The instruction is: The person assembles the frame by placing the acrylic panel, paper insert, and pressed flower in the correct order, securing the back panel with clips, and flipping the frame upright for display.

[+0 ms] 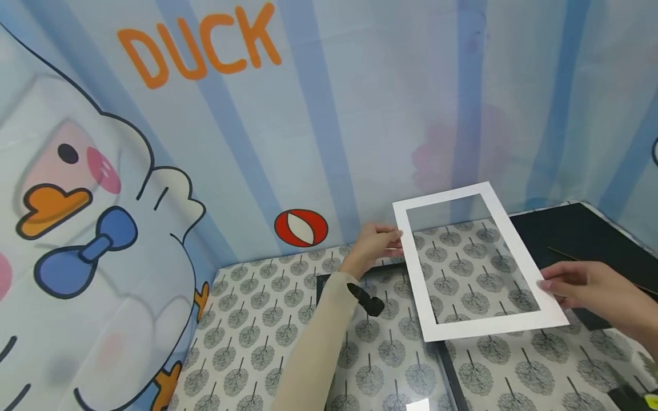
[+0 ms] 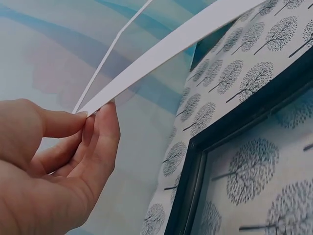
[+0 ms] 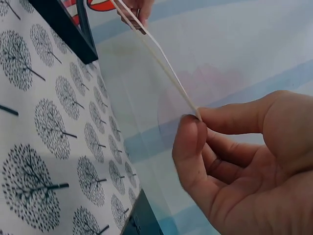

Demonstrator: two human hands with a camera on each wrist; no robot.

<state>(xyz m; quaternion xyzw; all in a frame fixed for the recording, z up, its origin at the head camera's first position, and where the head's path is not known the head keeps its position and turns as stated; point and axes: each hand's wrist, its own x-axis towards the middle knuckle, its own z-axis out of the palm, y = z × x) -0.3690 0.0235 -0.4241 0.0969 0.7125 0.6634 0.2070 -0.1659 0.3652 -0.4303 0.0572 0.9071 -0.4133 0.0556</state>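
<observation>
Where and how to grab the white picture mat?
Probably pinch its left and right borders, coming in from the outer edges, as the left hand and right hand do. The white picture mat is thin and flat with a large rectangular window, so only narrow borders offer grip; held up off the table, its side edges are accessible.

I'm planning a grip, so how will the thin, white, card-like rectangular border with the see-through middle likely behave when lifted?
The thin, white, card-like rectangular border is probably light: the bare left hand and bare right hand hold it by pinching. It seems fairly stiff, looking nearly flat in the head view. Its narrow strips may bend if pushed.
</observation>
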